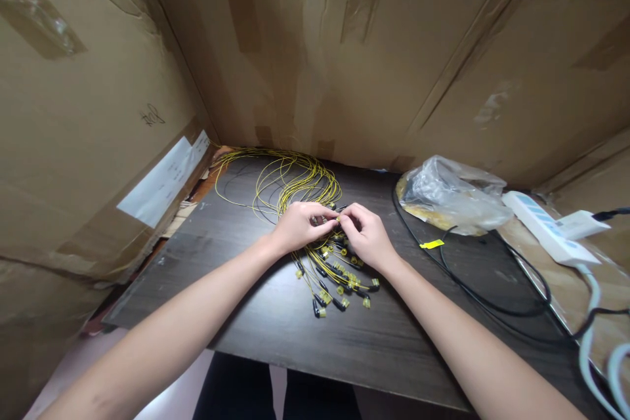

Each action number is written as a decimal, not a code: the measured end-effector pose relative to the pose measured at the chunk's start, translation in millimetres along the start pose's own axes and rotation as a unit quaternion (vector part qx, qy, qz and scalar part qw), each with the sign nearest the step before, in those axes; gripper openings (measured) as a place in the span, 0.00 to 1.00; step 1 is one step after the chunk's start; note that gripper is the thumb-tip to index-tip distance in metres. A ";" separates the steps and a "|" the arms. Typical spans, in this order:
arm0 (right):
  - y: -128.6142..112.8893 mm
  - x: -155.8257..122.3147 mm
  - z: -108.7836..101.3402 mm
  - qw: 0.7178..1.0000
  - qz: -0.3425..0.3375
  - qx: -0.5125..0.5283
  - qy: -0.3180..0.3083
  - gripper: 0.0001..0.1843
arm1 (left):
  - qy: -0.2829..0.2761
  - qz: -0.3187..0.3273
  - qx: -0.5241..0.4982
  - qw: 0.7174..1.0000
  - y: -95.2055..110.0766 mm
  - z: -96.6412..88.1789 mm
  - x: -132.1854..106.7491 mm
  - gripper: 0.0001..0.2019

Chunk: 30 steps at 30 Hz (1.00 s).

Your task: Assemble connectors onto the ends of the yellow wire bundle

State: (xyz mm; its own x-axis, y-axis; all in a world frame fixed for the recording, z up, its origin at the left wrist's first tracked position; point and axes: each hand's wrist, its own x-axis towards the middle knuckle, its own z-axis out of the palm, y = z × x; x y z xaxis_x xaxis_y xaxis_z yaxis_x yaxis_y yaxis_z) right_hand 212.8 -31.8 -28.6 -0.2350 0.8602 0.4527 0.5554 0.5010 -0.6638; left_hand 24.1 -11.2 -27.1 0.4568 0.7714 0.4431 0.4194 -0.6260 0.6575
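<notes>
My left hand and my right hand meet over a bundle of thin yellow cables. Both are closed in a pinch, thumb against fingers. Between their tips shows a tiny yellowish end of a cable connector, mostly covered by the fingers. Below the hands, several black connectors with clear yellow caps lie spread on the dark tabletop. The cables loop away behind my left hand toward the back left.
Cardboard walls enclose the table at the back and sides. To the right lie a clear plastic bag, a black cable with a yellow tag, and a white power strip with a plug in it.
</notes>
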 end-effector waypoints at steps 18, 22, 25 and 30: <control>-1.4 -0.1 1.1 1.000 0.010 0.014 0.015 0.10 | 0.024 -0.062 -0.068 0.995 3.8 -0.7 1.7 0.08; -1.4 0.2 1.4 1.000 0.012 0.009 0.013 0.09 | 0.013 -0.066 -0.063 0.996 3.5 -1.2 2.2 0.07; -0.4 0.4 1.5 1.000 0.006 0.000 0.007 0.11 | 0.009 -0.050 -0.044 0.998 3.0 -0.3 1.6 0.07; 1.0 0.5 1.3 1.000 0.003 -0.007 -0.001 0.13 | 0.007 -0.029 -0.026 0.999 1.6 1.7 0.3 0.07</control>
State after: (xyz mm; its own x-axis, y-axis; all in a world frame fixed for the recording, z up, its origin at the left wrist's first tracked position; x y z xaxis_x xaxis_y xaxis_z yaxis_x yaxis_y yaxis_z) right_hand 212.2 -30.7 -29.8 -0.2336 0.8637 0.4466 0.5684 0.4939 -0.6580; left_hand 26.3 -12.2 -26.9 0.4225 0.8078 0.4112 0.4039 -0.5739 0.7124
